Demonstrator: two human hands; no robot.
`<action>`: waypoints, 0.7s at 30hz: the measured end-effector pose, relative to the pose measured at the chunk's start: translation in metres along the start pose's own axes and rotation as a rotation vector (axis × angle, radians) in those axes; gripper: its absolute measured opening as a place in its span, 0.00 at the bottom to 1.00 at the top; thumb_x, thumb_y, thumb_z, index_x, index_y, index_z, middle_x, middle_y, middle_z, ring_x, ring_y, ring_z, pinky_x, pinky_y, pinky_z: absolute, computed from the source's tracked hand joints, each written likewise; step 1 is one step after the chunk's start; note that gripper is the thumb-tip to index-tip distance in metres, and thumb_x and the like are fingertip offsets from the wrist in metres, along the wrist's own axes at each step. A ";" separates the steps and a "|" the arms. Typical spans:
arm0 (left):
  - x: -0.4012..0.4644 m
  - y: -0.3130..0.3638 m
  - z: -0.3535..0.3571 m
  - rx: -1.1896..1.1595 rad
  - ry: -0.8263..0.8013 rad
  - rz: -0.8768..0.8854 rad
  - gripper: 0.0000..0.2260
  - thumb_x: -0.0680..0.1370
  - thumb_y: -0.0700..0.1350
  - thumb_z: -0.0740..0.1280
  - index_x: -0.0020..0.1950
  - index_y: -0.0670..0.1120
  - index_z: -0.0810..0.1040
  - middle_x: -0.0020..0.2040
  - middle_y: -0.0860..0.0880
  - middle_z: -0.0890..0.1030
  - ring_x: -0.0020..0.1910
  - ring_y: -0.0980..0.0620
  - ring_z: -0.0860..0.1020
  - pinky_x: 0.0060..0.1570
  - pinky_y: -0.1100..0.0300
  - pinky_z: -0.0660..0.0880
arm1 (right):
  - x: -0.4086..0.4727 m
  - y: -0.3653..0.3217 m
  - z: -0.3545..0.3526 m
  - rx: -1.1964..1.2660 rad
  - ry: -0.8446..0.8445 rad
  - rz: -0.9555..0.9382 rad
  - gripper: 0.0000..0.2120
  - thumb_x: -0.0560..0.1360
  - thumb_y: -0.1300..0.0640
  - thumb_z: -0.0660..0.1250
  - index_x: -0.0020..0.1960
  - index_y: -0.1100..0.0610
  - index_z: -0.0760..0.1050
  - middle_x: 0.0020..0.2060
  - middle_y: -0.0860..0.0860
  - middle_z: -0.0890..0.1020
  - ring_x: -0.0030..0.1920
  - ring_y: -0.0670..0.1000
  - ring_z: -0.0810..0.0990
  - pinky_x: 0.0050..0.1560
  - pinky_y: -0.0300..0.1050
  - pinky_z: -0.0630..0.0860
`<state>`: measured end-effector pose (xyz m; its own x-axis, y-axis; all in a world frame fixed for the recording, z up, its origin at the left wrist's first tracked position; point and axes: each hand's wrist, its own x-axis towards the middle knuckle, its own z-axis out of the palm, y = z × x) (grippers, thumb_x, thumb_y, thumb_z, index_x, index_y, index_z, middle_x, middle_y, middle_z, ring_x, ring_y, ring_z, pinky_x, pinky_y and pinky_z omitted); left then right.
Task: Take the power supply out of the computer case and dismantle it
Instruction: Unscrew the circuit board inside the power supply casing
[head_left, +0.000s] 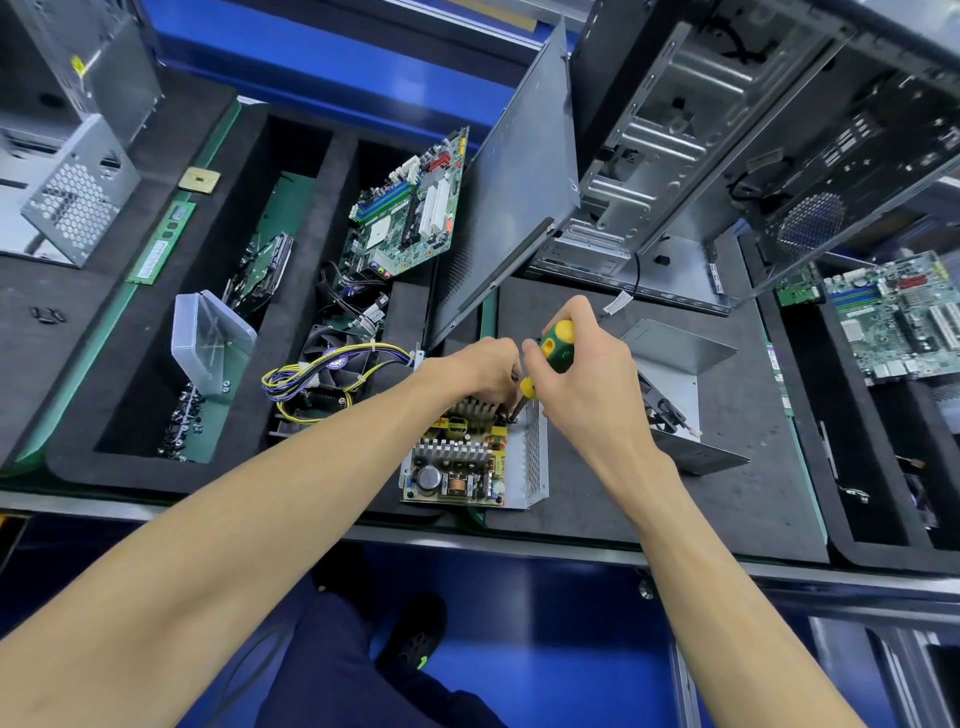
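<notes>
The power supply (535, 457) lies open on the black mat near the front edge, its circuit board (457, 467) with heatsinks and coils exposed. My left hand (480, 371) rests curled on the far heatsink and holds the unit there. My right hand (587, 374) grips a green and yellow screwdriver (553, 345), whose tip points down at the board's far right corner. The removed metal cover (675, 364) of the supply lies just to the right. The empty computer case (727, 156) stands behind, with its side panel (519, 197) leaning against it.
A bundle of yellow and purple cables (332, 374) trails left from the supply over a fan. Foam bins on the left hold a motherboard (410, 208), a clear plastic box (208, 338) and loose screws (182, 426). Another motherboard (893, 317) lies in the right bin.
</notes>
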<state>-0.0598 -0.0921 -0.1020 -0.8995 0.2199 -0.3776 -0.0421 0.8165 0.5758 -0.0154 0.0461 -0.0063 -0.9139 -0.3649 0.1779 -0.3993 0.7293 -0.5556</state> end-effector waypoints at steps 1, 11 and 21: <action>0.000 0.000 0.000 -0.001 0.002 0.003 0.06 0.73 0.40 0.72 0.49 0.42 0.83 0.45 0.43 0.83 0.46 0.43 0.81 0.50 0.47 0.81 | 0.000 0.000 0.000 0.001 -0.001 0.004 0.13 0.79 0.51 0.70 0.49 0.53 0.65 0.34 0.51 0.78 0.34 0.52 0.75 0.34 0.47 0.67; 0.000 -0.001 0.000 -0.017 0.014 0.003 0.05 0.73 0.40 0.73 0.48 0.42 0.83 0.41 0.46 0.81 0.42 0.46 0.79 0.49 0.51 0.81 | -0.003 -0.002 -0.001 -0.021 0.015 -0.023 0.14 0.79 0.52 0.70 0.49 0.54 0.65 0.35 0.51 0.77 0.36 0.55 0.75 0.35 0.47 0.67; -0.005 0.004 -0.004 0.009 0.017 0.001 0.02 0.74 0.37 0.67 0.43 0.39 0.75 0.37 0.45 0.75 0.37 0.45 0.73 0.43 0.50 0.78 | -0.004 -0.009 -0.002 -0.057 -0.019 0.022 0.17 0.79 0.49 0.71 0.48 0.55 0.63 0.34 0.52 0.77 0.36 0.57 0.77 0.36 0.50 0.70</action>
<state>-0.0567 -0.0921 -0.0951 -0.9066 0.2115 -0.3652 -0.0378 0.8212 0.5694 -0.0086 0.0417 -0.0006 -0.9212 -0.3589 0.1502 -0.3830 0.7686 -0.5124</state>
